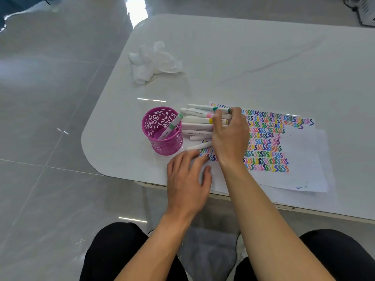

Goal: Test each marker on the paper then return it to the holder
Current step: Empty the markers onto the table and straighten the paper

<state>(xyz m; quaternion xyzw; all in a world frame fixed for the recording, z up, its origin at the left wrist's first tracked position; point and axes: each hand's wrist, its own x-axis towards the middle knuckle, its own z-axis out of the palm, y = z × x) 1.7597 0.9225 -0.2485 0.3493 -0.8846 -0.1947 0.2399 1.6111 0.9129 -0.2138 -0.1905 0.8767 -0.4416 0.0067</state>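
Note:
A pink perforated holder (162,141) stands near the table's front left corner with one green-capped marker (172,124) leaning inside it. To its right lies a pile of several white markers (197,120) on the left end of a white paper (300,159) covered in coloured squiggles. My right hand (230,134) reaches over the pile, its fingertips curled round the farthest markers, near a green-capped one (205,107). My left hand (187,179) rests flat on the paper's front left corner, fingers spread.
Crumpled white tissue or gloves (152,61) lie at the table's far left. The white table (263,57) has a rounded corner beside the holder; grey tiled floor lies to the left. My knees in dark trousers sit below the table's front edge.

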